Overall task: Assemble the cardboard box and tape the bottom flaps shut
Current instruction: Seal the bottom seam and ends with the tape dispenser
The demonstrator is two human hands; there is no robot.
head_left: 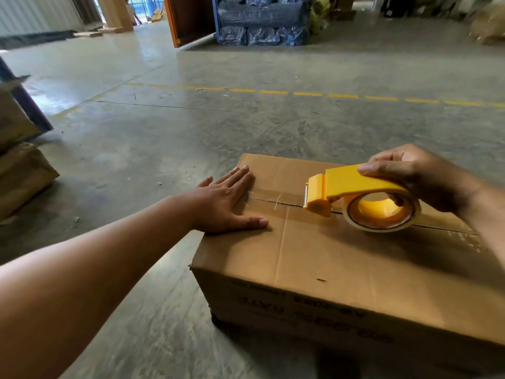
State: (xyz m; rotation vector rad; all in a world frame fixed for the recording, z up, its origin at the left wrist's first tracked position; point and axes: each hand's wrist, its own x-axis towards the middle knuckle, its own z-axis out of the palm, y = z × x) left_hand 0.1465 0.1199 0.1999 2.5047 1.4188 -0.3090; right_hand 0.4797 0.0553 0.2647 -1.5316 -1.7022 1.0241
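Observation:
A brown cardboard box [341,258] stands on the concrete floor with its flaps folded shut on top; printing on its near side reads upside down. My left hand [226,201] lies flat, fingers spread, on the box's left end across the seam [273,201] between the flaps. My right hand [418,176] grips a yellow tape dispenser [355,192] holding a roll of clear tape, its toothed blade resting on the seam near the middle. A glossy strip of tape seems to run along the seam from the blade toward my left hand.
Stacked cardboard boxes [19,170] sit at the left edge. A dashed yellow line [300,93] crosses the floor beyond the box. Far back stand blue wrapped bundles [262,20] on a rack and an orange-brown panel [185,17]. Open concrete floor surrounds the box.

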